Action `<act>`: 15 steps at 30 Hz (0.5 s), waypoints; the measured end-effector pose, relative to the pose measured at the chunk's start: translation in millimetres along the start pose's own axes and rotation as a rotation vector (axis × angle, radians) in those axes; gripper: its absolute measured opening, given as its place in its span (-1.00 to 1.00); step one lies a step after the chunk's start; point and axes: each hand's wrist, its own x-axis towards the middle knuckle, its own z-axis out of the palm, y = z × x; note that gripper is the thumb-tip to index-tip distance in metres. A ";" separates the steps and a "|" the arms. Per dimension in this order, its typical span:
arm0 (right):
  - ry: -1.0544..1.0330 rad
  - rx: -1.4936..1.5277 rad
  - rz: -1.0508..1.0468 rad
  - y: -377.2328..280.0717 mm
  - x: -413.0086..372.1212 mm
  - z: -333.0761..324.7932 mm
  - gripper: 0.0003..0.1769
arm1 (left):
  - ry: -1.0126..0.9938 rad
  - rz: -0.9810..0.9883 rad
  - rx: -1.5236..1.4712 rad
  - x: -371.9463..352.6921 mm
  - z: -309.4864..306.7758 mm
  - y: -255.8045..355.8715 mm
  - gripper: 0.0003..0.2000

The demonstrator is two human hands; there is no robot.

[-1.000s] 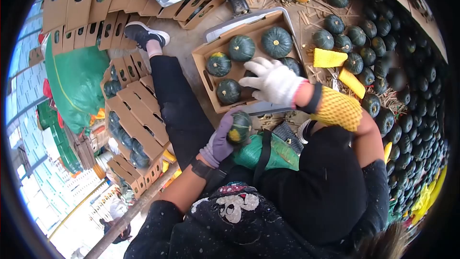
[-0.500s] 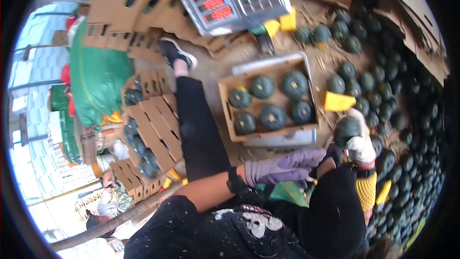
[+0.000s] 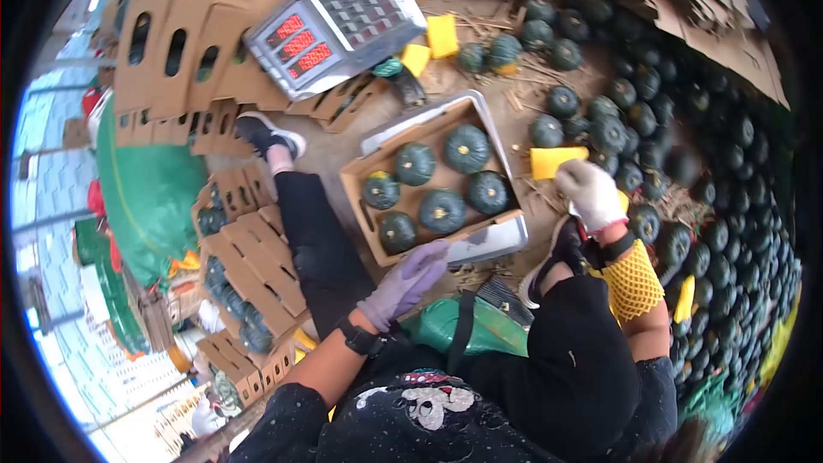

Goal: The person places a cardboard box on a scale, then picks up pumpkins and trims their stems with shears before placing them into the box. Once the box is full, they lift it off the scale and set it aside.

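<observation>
My left hand (image 3: 403, 285), in a purple glove, is stretched out beside the near left edge of an open cardboard box (image 3: 506, 212). It is open and holds nothing. Inside the box lie several dark green squashes (image 3: 442, 210), on a metal scale platform (image 3: 484, 242). My right hand (image 3: 590, 193), in a white glove with a yellow mesh sleeve (image 3: 634, 281), is curled above my shoe, right of the box. Something small and partly hidden shows beneath its fingers, too unclear to name. A yellow piece (image 3: 557, 162) lies just beyond it.
A scale display (image 3: 339, 21) with red digits stands beyond the box. Squashes (image 3: 609, 133) are heaped along the right. Folded cartons (image 3: 176, 43) and a green sack (image 3: 146, 197) are at the left. A green bundle (image 3: 471, 326) lies between my legs.
The squash that was in my right hand is no longer there, and that hand has moved up and left. My left hand has drawn back left to the box. The view has shifted.
</observation>
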 end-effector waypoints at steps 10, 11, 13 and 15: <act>-0.135 -0.673 0.001 60.2 -5.0 58.7 -0.04 | -0.017 -0.014 0.151 -7.3 -9.0 -19.7 -0.55; -0.179 -0.700 0.012 56.1 -4.2 55.4 -0.02 | -0.016 -0.011 0.149 -14.1 -11.1 -16.9 -0.55; -0.158 -0.688 -0.018 53.2 -9.6 46.5 -0.01 | 0.044 -0.045 0.056 -25.3 -16.7 -9.2 -0.51; -0.075 -0.676 -0.072 51.2 -17.2 41.2 0.03 | 0.094 -0.002 -0.023 -42.0 -27.5 -19.7 -0.48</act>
